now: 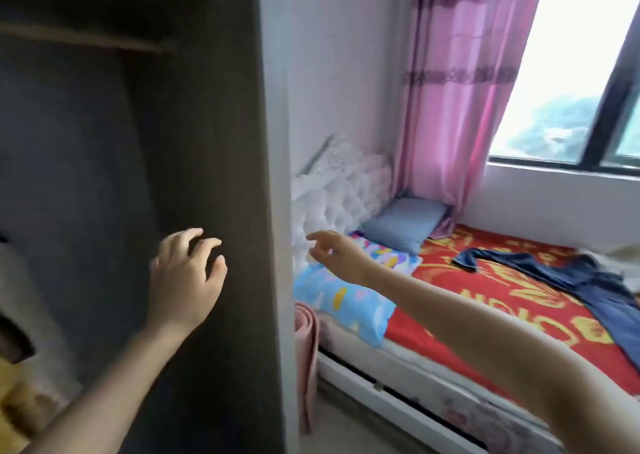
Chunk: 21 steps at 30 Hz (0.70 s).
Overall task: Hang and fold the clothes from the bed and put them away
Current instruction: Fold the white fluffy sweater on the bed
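A dark blue garment [588, 280] lies spread out on the red and yellow bedspread [485, 301] at the right. On the left stands the dark wardrobe [207, 142], its inside in shadow. My left hand [185, 273] is raised in front of the wardrobe's side panel, fingers loosely spread, holding nothing. My right hand [337, 254] reaches out at the wardrobe's pale front edge, above the near end of the bed, fingers relaxed and empty. Neither hand touches the blue garment.
A blue patterned pillow [346, 301], a second patterned pillow [391, 256] and a grey-blue cushion [405, 225] lie at the bed's head by a white tufted headboard [339, 190]. A rolled pink mat [306, 349] leans beside the bed. Pink curtain [457, 90] and window [571, 72] behind.
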Available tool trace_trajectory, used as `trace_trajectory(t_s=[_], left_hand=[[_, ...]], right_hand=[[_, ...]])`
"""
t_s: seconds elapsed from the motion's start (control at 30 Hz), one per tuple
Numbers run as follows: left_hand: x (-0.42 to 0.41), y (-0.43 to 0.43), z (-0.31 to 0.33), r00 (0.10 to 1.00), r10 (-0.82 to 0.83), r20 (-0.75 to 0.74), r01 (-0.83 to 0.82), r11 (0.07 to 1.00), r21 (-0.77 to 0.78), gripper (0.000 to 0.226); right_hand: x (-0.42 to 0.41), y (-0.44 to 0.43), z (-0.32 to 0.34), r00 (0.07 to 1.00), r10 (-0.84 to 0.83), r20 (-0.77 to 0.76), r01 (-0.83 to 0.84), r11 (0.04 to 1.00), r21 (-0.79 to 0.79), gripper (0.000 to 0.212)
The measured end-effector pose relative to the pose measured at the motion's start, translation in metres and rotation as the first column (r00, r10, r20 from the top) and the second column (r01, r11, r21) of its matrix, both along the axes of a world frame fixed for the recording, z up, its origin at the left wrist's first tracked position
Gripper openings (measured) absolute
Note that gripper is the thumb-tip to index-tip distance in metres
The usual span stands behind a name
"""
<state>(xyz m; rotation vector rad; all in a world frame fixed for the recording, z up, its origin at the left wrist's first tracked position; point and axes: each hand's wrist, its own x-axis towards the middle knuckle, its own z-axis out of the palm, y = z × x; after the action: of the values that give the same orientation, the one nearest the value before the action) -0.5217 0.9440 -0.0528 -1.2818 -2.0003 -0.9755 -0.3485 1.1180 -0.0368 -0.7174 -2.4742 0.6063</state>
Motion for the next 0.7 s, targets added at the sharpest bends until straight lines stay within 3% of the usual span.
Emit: trace_trajectory(t_s=[0.17, 0.27, 0.47, 0.57, 0.7], left_hand=[[0.075, 0.088, -0.022, 0.978, -0.207, -0.022, 0.205, 0.976, -0.07, 0.048], [0.139, 0.147, -0.041, 0.947, -0.32, 0.038, 0.322, 0.937, -0.137, 0.052], [0.269, 0.258, -0.066, 0.865, -0.491, 0.097, 0.501, 0.845, -0.186, 0.05], [0.358, 0.317, -0.086, 0.778, -0.599, 0.191, 0.626, 0.762, -0.162, 0.051], [0.442, 0.365, -0.126, 0.696, -0.655, 0.293, 0.717, 0.649, -0.253, 0.041]], right_hand=[[0.141, 0.062, -0.041, 0.944, -0.328, 0.044, 0.331, 0.934, -0.134, 0.03], [0.232, 0.088, -0.06, 0.868, -0.483, 0.113, 0.495, 0.855, -0.154, 0.033], [0.385, 0.132, -0.085, 0.771, -0.608, 0.188, 0.636, 0.749, -0.185, 0.036], [0.48, 0.158, -0.1, 0.698, -0.693, 0.183, 0.716, 0.679, -0.159, 0.034], [0.576, 0.164, -0.126, 0.564, -0.802, 0.197, 0.823, 0.526, -0.216, 0.03]])
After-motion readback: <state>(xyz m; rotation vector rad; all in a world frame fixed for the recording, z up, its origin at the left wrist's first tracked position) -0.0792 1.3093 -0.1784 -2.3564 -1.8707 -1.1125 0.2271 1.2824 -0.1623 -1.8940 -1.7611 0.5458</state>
